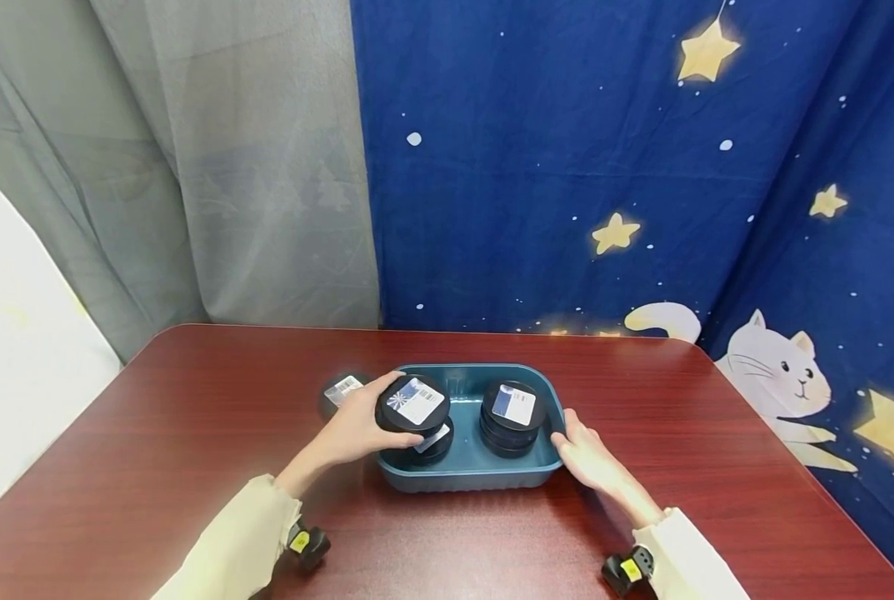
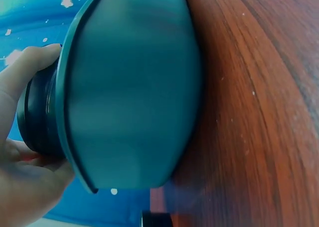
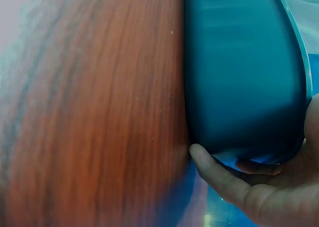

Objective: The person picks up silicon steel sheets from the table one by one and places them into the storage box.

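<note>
My left hand (image 1: 357, 425) grips a flat, round black jar (image 1: 417, 402) with a white-and-blue label on top, over the left part of a blue-green plastic bin (image 1: 465, 479). In the left wrist view, thumb and fingers lie on opposite sides of the black jar (image 2: 39, 110), above the rim. Under it, partly hidden, is another black jar (image 1: 435, 444) inside the bin. A stack of black jars (image 1: 512, 417) stands in the bin's right part. My right hand (image 1: 592, 458) holds the bin's right end, thumb over the rim and fingers along the outer wall (image 3: 249, 87).
Behind my left hand, another labelled black jar (image 1: 339, 392) lies on the reddish-brown table (image 1: 192, 433), left of the bin. A grey curtain (image 1: 267, 167) and a blue star-patterned curtain (image 1: 521, 167) hang behind the table's far edge.
</note>
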Motion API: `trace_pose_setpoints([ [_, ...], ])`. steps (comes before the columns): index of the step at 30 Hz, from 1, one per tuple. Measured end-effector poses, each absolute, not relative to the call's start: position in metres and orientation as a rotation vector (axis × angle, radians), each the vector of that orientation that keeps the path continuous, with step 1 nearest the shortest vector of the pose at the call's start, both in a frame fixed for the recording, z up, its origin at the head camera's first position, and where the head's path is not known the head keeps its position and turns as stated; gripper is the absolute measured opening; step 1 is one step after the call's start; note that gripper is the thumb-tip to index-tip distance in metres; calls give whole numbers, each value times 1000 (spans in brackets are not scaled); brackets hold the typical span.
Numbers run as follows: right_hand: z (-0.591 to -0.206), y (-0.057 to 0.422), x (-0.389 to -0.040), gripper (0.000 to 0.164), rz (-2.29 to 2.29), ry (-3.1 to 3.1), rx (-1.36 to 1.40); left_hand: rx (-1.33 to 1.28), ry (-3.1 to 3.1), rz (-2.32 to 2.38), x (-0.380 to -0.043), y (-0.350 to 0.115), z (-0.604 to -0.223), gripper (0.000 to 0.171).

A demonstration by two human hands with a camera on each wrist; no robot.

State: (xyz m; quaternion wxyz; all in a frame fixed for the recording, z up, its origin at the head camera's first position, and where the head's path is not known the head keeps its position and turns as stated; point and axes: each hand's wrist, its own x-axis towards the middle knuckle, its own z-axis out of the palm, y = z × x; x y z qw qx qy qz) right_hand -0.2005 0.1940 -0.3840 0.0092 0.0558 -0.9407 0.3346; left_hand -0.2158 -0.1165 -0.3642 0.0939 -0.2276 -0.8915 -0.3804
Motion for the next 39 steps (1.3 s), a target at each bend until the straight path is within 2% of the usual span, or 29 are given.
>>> trace_pose_setpoints([
  [39,-384,193,-200,26,1051,-2922,176,-668,-2962,-723,-221,-82,-355,85],
])
